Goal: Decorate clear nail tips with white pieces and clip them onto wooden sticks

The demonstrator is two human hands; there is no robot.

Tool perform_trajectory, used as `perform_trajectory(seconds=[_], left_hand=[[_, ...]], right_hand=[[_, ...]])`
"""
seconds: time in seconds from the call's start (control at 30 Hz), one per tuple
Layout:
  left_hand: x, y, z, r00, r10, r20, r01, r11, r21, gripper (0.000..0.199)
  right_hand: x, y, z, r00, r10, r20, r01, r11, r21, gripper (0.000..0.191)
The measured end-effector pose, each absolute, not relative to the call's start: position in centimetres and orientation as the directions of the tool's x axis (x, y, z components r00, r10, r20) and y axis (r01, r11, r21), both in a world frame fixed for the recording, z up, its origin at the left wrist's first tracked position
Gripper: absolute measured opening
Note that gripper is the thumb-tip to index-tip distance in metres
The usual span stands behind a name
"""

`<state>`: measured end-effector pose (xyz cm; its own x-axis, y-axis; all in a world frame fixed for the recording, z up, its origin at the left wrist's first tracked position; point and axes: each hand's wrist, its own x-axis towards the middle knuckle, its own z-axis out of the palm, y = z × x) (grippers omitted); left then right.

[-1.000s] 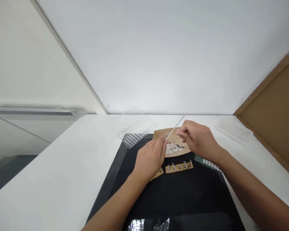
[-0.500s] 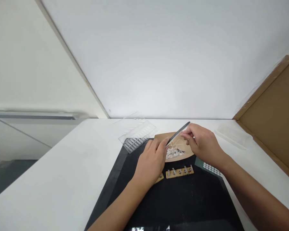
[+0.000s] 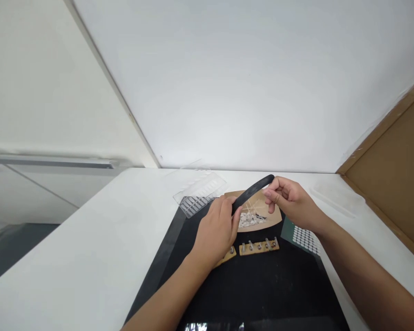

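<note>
A long black nail file [image 3: 251, 191] slants across the middle, bowed, its broad dark face toward me. My left hand [image 3: 218, 225] is closed round its near end, thumb and fingers gripping it. At its far tip, the curled fingers of my right hand [image 3: 284, 198] are closed on the end; what else might lie between those fingertips is hidden. Beneath the file sits a tan paper tray [image 3: 275, 221] with white bits and thin sticks in it. In front of the tray lies a yellowish strip [image 3: 251, 248] with several small clear posts. My left hand partly covers a second such strip [image 3: 227, 258].
A black mat [image 3: 258, 289] lies on the white table [image 3: 100, 248]. Clear compartment boxes [image 3: 196, 197] stand at the back left. To the right are a green card of white ovals [image 3: 305, 239], a clear plastic lid [image 3: 338, 200] and a cardboard panel [image 3: 396, 170].
The nail file has turned from nearly edge-on to show its broad black face, and it now bows upward. Both hands stay around its ends. The view has shifted slightly.
</note>
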<state>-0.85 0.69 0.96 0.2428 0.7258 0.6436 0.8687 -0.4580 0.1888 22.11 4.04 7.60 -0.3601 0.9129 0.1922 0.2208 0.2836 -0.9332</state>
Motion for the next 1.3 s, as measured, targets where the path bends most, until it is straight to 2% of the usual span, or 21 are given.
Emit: perform_trajectory(seconds=[0.13,0.23,0.37,0.5,0.77,0.93,1.13,1.3], left_hand=[[-0.9,0.8,0.6,0.235,0.769,0.595,0.844,-0.465,0.268,0.018],[-1.0,0.8,0.6,0.247,0.815,0.525,0.802,-0.476,0.361,0.021],[-0.8,0.7,1.0,0.296,0.836,0.461,0.739,-0.506,0.444,0.027],[-0.6,0.6,1.3,0.351,0.839,0.416,0.671,-0.535,0.513,0.032],[-1.0,0.9,1.1,0.231,0.851,0.472,0.737,-0.470,0.486,0.043],[-0.6,0.5,1.2,0.260,0.835,0.485,0.725,-0.500,0.473,0.040],[-0.4,0.3,1.0,0.303,0.802,0.515,0.741,-0.538,0.402,0.034],[-0.6,0.5,0.7,0.286,0.802,0.524,0.773,-0.516,0.369,0.034]], right_hand=[[22.2,4.1,7.4,-0.310,0.934,0.179,0.245,0.261,-0.934,0.030],[22.1,3.8,7.1,-0.277,0.940,0.198,0.311,0.283,-0.907,0.028],[21.7,3.5,6.7,-0.229,0.932,0.283,0.468,0.360,-0.807,0.023],[21.1,3.6,5.8,-0.260,0.897,0.358,0.586,0.441,-0.679,0.017],[20.6,3.8,4.8,-0.264,0.827,0.496,0.669,0.527,-0.524,0.016],[20.2,4.1,4.0,-0.254,0.795,0.551,0.766,0.513,-0.387,0.018],[19.0,3.8,3.1,-0.350,0.771,0.531,0.754,0.569,-0.328,0.020],[18.3,4.0,2.9,-0.297,0.766,0.570,0.753,0.555,-0.354,0.020]])
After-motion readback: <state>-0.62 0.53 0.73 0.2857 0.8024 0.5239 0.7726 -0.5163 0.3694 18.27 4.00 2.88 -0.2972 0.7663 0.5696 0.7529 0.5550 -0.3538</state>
